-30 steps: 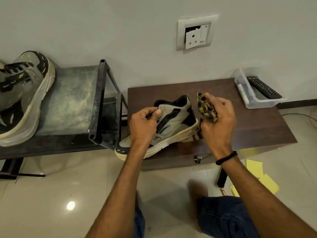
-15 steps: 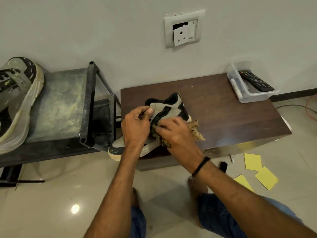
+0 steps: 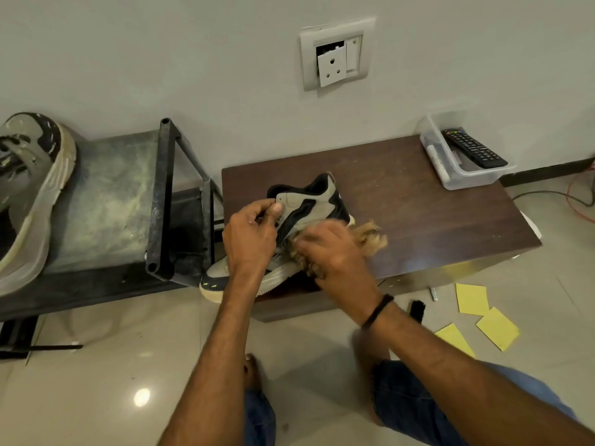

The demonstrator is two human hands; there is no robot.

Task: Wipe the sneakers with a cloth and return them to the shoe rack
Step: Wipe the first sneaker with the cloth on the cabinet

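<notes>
Wiping looks midway; left fingers (image 3: 276, 208) pinch the sneaker (image 3: 310, 204) by its collar on the worktop (image 3: 418, 201); right fingers (image 3: 306, 244) clutch the cloth (image 3: 370, 236) against its side; other sneaker (image 3: 32, 188) lies on the shoe rack (image 3: 112, 194), far left; return pending.

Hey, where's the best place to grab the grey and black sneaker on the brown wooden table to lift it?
Take the grey and black sneaker by its collar, from above: it sits sole down with the opening facing up, and the left hand pinches it near that rim. The right hand holds the tan cloth against its near side.
</notes>
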